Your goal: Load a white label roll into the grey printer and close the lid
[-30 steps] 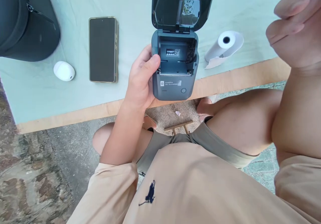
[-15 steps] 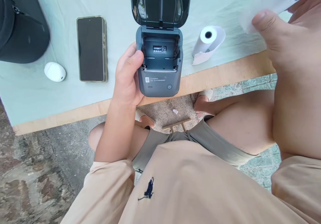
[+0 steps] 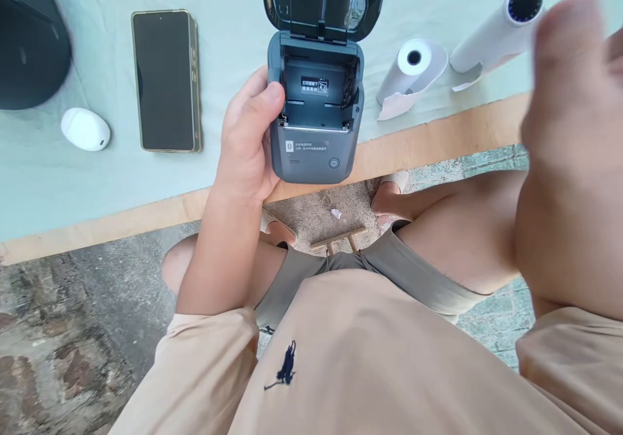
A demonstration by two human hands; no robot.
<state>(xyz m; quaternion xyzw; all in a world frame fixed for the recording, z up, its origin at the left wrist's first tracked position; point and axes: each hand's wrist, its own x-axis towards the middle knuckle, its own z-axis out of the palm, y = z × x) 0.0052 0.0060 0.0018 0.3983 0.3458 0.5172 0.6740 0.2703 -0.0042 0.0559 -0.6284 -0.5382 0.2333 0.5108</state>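
My left hand (image 3: 250,130) grips the side of a dark blue-grey portable label printer (image 3: 314,152), thumb on its rim. The black lid (image 3: 324,0) of the printer is swung up, and the paper bay inside holds no roll. On the cloth to the right stands a small white paper roll (image 3: 406,74) with its end peeled loose. Farther right is a larger white paper roll (image 3: 496,32) with a dark core. My right hand (image 3: 579,97) is beside that larger roll, partly blurred, its thumb and fingers apart with nothing between them.
A phone (image 3: 166,81) lies face up left of the printer, with a white earbud case (image 3: 86,129) beyond it. A black zippered bag (image 3: 29,39) fills the upper left corner. The wooden table edge (image 3: 121,223) runs just below my left hand.
My right hand has let go of the larger paper roll, which now stands on the cloth beside the small one. The view has shifted slightly; my left hand keeps holding the printer.
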